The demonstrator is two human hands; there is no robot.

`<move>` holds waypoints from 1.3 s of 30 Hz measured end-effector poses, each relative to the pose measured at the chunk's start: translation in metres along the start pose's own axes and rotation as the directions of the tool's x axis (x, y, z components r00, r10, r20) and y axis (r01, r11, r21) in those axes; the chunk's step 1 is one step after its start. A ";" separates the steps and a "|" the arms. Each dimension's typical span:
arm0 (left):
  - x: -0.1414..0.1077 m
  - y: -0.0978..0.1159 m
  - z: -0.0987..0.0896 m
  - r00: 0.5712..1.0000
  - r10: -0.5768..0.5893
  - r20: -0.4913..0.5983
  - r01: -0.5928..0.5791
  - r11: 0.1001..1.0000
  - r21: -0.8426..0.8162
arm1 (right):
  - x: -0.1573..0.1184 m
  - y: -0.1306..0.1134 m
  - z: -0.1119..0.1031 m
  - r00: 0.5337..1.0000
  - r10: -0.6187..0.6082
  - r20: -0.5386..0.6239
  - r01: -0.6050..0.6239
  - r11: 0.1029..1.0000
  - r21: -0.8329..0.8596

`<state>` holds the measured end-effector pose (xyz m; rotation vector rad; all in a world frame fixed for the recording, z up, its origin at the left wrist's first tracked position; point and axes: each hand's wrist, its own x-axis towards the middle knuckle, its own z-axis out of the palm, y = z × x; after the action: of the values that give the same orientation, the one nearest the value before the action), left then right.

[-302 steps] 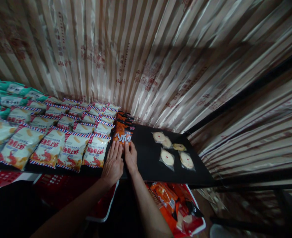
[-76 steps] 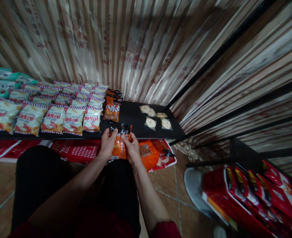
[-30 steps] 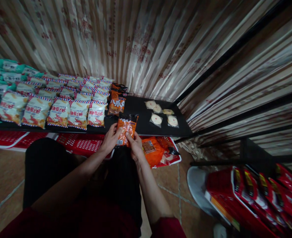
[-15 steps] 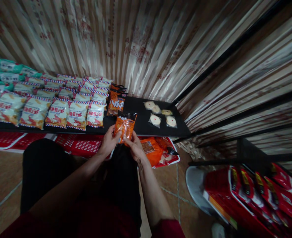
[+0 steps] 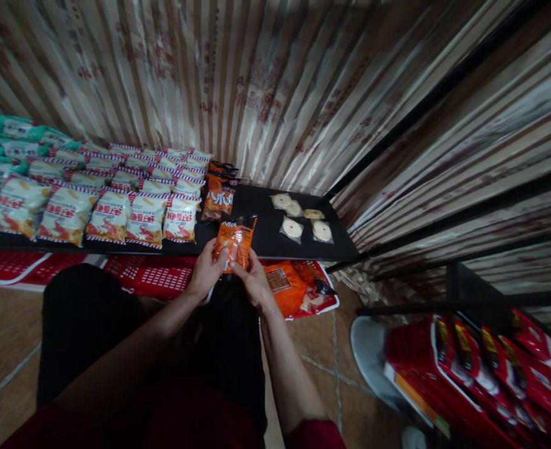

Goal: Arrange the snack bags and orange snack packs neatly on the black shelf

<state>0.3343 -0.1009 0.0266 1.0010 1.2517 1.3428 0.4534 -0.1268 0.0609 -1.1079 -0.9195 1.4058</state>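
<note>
Between both hands, over the front edge of a black shelf (image 5: 257, 240), is an orange snack bag (image 5: 236, 240) with a black top. My left hand (image 5: 209, 268) grips its left side, thumb on the front. On its right lower side my right hand (image 5: 251, 274) holds it in the same way. Just behind it stand matching orange snack bags (image 5: 219, 194) in a column. Left of these are rows of white snack bags (image 5: 147, 218) with striped edges. Several round wrapped cakes (image 5: 292, 229) lie on the shelf to the right.
Teal bags (image 5: 18, 148) fill the shelf's far left. Underneath is a red basket (image 5: 154, 274), and another at the right holds a large orange bag (image 5: 285, 288). Red packages (image 5: 504, 368) fill a crate at lower right, beside a grey stool (image 5: 373, 355). A pleated curtain (image 5: 266, 81) hangs behind.
Almost nothing differs. Both hands keep hold of the orange snack bag, which sits a few pixels further left. The view has shifted very slightly.
</note>
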 end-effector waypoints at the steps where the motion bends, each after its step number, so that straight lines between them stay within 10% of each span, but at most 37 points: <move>1: 0.000 -0.002 0.000 1.000 0.005 -0.007 -0.005 1.000 0.025 | 0.000 0.001 0.000 1.000 -0.011 -0.006 0.011 1.000 -0.013; 20: -0.013 0.021 0.002 0.930 0.364 0.050 -0.324 0.750 0.577 | -0.007 -0.003 0.006 0.977 -0.189 -0.099 0.129 0.892 -0.433; 30: -0.017 0.030 0.001 0.954 0.292 0.070 -0.288 0.823 0.490 | -0.017 -0.017 0.015 0.969 -0.230 -0.084 0.091 0.656 -0.749; 39: -0.018 0.033 -0.001 0.996 0.067 0.063 -0.083 0.948 0.307 | -0.022 -0.017 0.021 0.949 -0.310 0.060 0.252 0.628 -0.736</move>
<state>0.3323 -0.1174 0.0605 1.3047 1.4254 1.1904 0.4374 -0.1457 0.0856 -1.5056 -1.6134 0.6993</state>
